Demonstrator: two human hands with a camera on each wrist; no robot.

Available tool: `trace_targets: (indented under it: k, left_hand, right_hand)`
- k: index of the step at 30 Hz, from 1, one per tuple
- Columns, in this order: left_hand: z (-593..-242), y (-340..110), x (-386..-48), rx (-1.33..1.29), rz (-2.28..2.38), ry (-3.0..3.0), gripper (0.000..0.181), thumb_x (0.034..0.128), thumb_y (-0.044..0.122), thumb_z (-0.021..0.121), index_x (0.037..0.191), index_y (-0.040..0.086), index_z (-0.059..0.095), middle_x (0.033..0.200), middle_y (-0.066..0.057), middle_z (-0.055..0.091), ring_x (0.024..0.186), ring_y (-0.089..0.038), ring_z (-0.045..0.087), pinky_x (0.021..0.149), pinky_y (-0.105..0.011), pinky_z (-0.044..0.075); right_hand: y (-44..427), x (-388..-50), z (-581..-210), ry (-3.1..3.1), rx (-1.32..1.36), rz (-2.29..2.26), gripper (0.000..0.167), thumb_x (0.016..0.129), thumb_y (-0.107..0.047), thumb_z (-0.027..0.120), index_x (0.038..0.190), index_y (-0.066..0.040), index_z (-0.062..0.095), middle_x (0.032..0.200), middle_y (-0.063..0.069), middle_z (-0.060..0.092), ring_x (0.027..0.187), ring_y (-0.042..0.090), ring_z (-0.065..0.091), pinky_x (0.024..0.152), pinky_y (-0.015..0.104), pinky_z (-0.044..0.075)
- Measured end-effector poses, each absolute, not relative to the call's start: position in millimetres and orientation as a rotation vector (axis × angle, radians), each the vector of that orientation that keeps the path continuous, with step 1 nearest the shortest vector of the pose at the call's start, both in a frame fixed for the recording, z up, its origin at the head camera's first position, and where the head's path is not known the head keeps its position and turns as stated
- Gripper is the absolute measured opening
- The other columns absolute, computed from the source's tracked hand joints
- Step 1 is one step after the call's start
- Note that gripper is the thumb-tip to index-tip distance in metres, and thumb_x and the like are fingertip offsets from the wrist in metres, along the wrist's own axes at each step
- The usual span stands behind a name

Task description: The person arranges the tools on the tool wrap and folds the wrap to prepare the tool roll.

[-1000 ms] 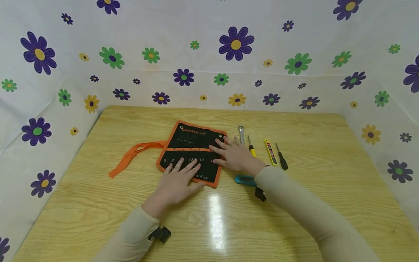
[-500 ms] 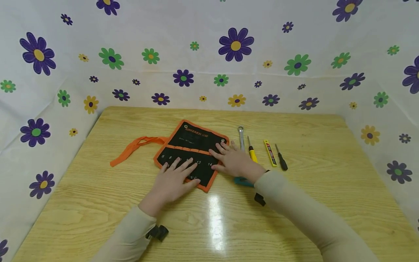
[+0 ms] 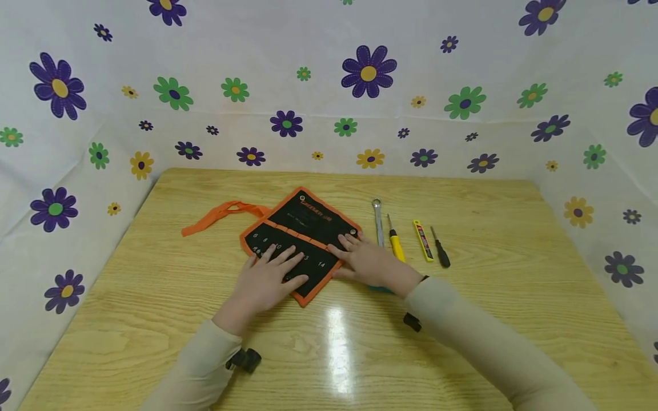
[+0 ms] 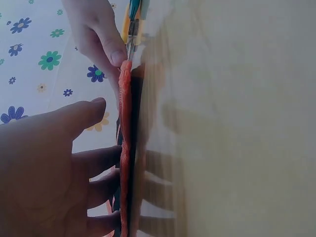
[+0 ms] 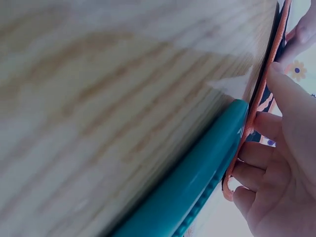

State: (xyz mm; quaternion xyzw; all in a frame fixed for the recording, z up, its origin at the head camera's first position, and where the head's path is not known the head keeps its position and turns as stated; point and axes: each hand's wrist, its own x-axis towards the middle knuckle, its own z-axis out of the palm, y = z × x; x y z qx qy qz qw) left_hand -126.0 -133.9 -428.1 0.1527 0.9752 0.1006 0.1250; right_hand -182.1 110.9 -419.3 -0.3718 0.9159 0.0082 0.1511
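A black tool pouch (image 3: 316, 214) with orange edging and numbered pockets lies spread on the table, turned at an angle. Its orange tie strap (image 3: 218, 214) trails off to the left. My left hand (image 3: 263, 285) rests with spread fingers on the lower pockets. On the pouch's right edge lie the extended fingers of my right hand (image 3: 372, 262). The left wrist view shows the pouch edge-on, its orange border (image 4: 125, 123) beneath the fingers. Beside the right hand is a teal utility knife (image 5: 197, 173), mostly hidden under that wrist in the head view.
Right of the pouch lie a combination wrench (image 3: 378, 220), a yellow-handled screwdriver (image 3: 396, 245), a yellow narrow case (image 3: 424, 241) and a black-handled screwdriver (image 3: 442, 255). A flowered white cloth (image 3: 257, 57) walls in the wooden table (image 3: 154, 319).
The pouch has turned clockwise under both hands, its lower right corner swinging left toward me. Its strap has shifted up and right. The left hand has slid slightly left.
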Motion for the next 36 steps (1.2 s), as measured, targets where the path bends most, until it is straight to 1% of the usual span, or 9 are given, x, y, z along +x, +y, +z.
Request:
trace_targets:
  k: [3, 10, 16, 19, 23, 27, 33, 36]
  left_hand:
    - [-428, -135, -127, 0.438, 0.296, 2.844, 0.065, 0.0941, 0.065, 0.035, 0.149, 0.032, 0.034, 0.155, 0.006, 0.025, 0.143, -0.034, 0.016, 0.108, -0.064, 0.015]
    - [-427, -137, -130, 0.405, 0.283, 2.83, 0.065, 0.0942, 0.065, 0.035, 0.15, 0.032, 0.032, 0.155, 0.006, 0.025, 0.142, -0.036, 0.016, 0.108, -0.064, 0.016]
    - [-427, -139, -133, 0.407, 0.26, 2.835, 0.066, 0.0943, 0.065, 0.034, 0.15, 0.031, 0.031, 0.156, 0.006, 0.023, 0.142, -0.038, 0.015, 0.109, -0.063, 0.015]
    - [-427, -139, -134, 0.408, 0.253, 2.841, 0.066, 0.0942, 0.066, 0.033, 0.15, 0.031, 0.031, 0.156, 0.006, 0.023, 0.142, -0.038, 0.014, 0.109, -0.063, 0.014]
    - [-428, -139, -136, 0.395, 0.247, 2.847, 0.066, 0.0938, 0.066, 0.033, 0.15, 0.032, 0.03, 0.156, 0.007, 0.022, 0.142, -0.039, 0.013, 0.109, -0.063, 0.012]
    - [-429, -139, -138, 0.386, 0.251, 2.856, 0.066, 0.0937, 0.067, 0.033, 0.15, 0.032, 0.03, 0.156, 0.007, 0.021, 0.142, -0.04, 0.012, 0.109, -0.064, 0.011]
    - [-430, -140, -140, 0.373, 0.239, 2.86, 0.067, 0.0936, 0.067, 0.033, 0.151, 0.032, 0.029, 0.156, 0.007, 0.021, 0.143, -0.039, 0.01, 0.109, -0.064, 0.009]
    - [-428, -139, -141, 0.366, 0.239, 2.857, 0.067, 0.0938, 0.066, 0.034, 0.151, 0.031, 0.029, 0.156, 0.007, 0.021, 0.143, -0.04, 0.009, 0.109, -0.064, 0.009]
  right_hand:
    - [111, -179, -419, 2.621, -1.089, 0.01, 0.069, 0.097, -0.056, 0.038, 0.152, -0.016, 0.027, 0.153, 0.018, 0.024, 0.141, 0.032, 0.021, 0.115, 0.047, 0.015]
    - [109, -171, -417, 2.61, -1.08, 0.025, 0.067, 0.097, -0.056, 0.038, 0.151, -0.018, 0.029, 0.152, 0.015, 0.026, 0.141, 0.029, 0.023, 0.115, 0.04, 0.016]
    - [107, -163, -415, 2.586, -1.108, -0.002, 0.067, 0.098, -0.055, 0.037, 0.151, -0.016, 0.029, 0.152, 0.016, 0.027, 0.141, 0.03, 0.024, 0.115, 0.04, 0.016]
    - [106, -159, -415, 2.585, -1.127, -0.001, 0.067, 0.098, -0.055, 0.038, 0.15, -0.015, 0.031, 0.151, 0.015, 0.029, 0.14, 0.03, 0.026, 0.114, 0.04, 0.019]
    - [103, -153, -413, 2.598, -1.174, 0.069, 0.068, 0.096, -0.059, 0.037, 0.149, -0.017, 0.035, 0.149, 0.012, 0.035, 0.136, 0.028, 0.035, 0.111, 0.038, 0.029]
    - [100, -148, -410, 2.607, -1.219, 0.128, 0.07, 0.094, -0.063, 0.037, 0.148, -0.02, 0.038, 0.147, 0.007, 0.039, 0.133, 0.024, 0.04, 0.106, 0.037, 0.036]
    - [96, -141, -407, 2.587, -1.228, 0.099, 0.071, 0.092, -0.064, 0.04, 0.148, -0.02, 0.039, 0.147, 0.007, 0.039, 0.133, 0.025, 0.04, 0.107, 0.037, 0.035]
    - [94, -138, -407, 2.584, -1.241, 0.094, 0.071, 0.092, -0.064, 0.04, 0.147, -0.02, 0.04, 0.147, 0.008, 0.04, 0.131, 0.025, 0.042, 0.106, 0.038, 0.037]
